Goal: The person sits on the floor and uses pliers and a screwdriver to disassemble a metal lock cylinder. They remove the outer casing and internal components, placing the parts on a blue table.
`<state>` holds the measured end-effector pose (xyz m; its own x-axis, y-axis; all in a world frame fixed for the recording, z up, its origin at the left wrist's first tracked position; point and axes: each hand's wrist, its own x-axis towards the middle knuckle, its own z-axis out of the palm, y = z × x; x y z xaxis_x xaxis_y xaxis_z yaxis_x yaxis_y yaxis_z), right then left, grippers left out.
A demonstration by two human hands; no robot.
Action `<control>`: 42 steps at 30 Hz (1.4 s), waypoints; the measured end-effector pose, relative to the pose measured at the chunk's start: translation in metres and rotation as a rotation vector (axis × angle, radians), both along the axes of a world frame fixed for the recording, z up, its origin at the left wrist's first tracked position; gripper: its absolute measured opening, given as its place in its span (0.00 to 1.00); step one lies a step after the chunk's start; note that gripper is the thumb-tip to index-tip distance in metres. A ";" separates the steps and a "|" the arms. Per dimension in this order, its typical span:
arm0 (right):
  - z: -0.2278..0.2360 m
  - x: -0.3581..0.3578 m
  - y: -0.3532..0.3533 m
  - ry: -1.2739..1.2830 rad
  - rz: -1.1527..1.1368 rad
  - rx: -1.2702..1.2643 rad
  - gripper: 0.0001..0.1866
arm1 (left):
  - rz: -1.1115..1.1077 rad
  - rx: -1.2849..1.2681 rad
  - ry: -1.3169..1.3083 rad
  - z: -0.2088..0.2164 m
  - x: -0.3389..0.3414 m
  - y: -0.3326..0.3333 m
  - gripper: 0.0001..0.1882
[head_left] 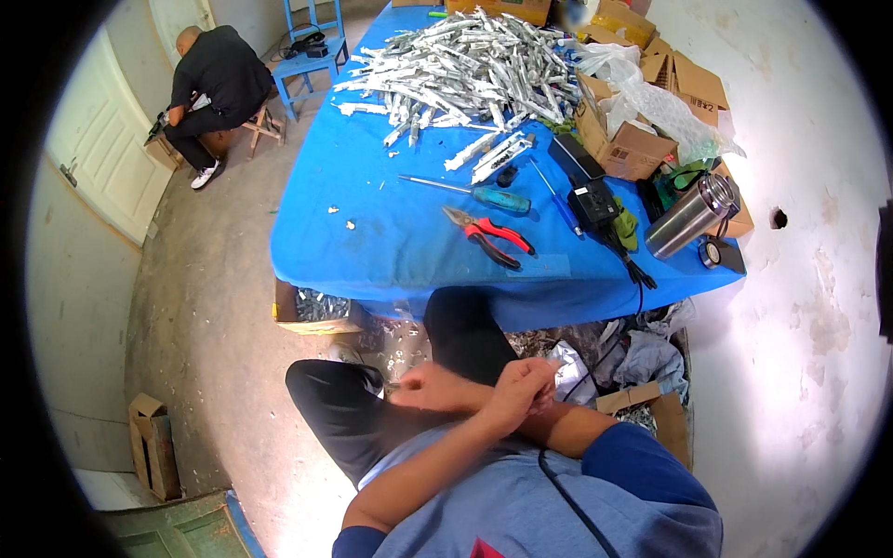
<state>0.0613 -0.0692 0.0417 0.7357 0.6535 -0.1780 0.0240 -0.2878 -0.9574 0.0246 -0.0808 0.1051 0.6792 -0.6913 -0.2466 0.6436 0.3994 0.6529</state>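
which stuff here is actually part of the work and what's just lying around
In use: left hand and right hand, crossed over the lap, a small metal piece at the right hand.

Lying about: red pliers, screwdriver, steel tumbler, pile of metal parts.

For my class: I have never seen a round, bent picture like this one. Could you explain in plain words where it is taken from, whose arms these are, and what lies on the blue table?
The camera sits on a person's head and looks down, so straight edges bend. The arms from the lower edge are that person's own, crossed over the lap: the left hand lies across the right hand. Whether either holds something is too blurred to tell.

On the blue table lie a heap of silver strips, red-handled pliers, a screwdriver with a teal handle, a steel tumbler on its side and a black device. Cardboard boxes stand at its right edge. Another person sits far left.
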 end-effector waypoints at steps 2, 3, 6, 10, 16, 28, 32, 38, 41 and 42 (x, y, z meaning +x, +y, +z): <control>-0.011 0.009 -0.017 -0.201 -0.014 -0.119 0.21 | 0.049 0.082 0.012 0.004 0.004 0.011 0.21; -0.027 0.011 -0.033 -0.285 -0.046 -0.158 0.21 | 0.092 0.164 -0.114 0.000 0.007 0.011 0.20; -0.088 0.007 -0.091 -0.038 -0.167 0.148 0.16 | 0.281 0.389 -0.636 -0.017 0.022 0.020 0.18; 0.031 0.027 -0.118 -0.268 -0.121 -0.406 0.10 | 0.358 0.456 -0.240 -0.003 0.041 0.056 0.19; 0.103 0.063 -0.156 -0.502 -0.516 -0.264 0.08 | 0.626 0.456 0.021 -0.010 0.096 0.089 0.18; 0.152 0.169 -0.169 -1.038 -0.759 0.104 0.06 | 0.774 0.684 -0.218 0.004 0.202 0.120 0.18; 0.229 0.120 -0.208 -0.543 -0.520 0.557 0.05 | 0.859 0.774 -0.282 -0.026 0.209 0.118 0.20; 0.245 0.104 -0.248 -0.543 -0.196 0.685 0.04 | 0.894 1.007 -0.614 -0.041 0.176 0.090 0.21; 0.232 0.125 -0.244 -0.542 -0.315 0.603 0.03 | 0.914 1.201 -0.762 -0.036 0.171 0.083 0.20; 0.226 0.133 -0.241 -0.543 -0.363 0.568 0.03 | 0.909 1.253 -0.766 -0.038 0.173 0.084 0.20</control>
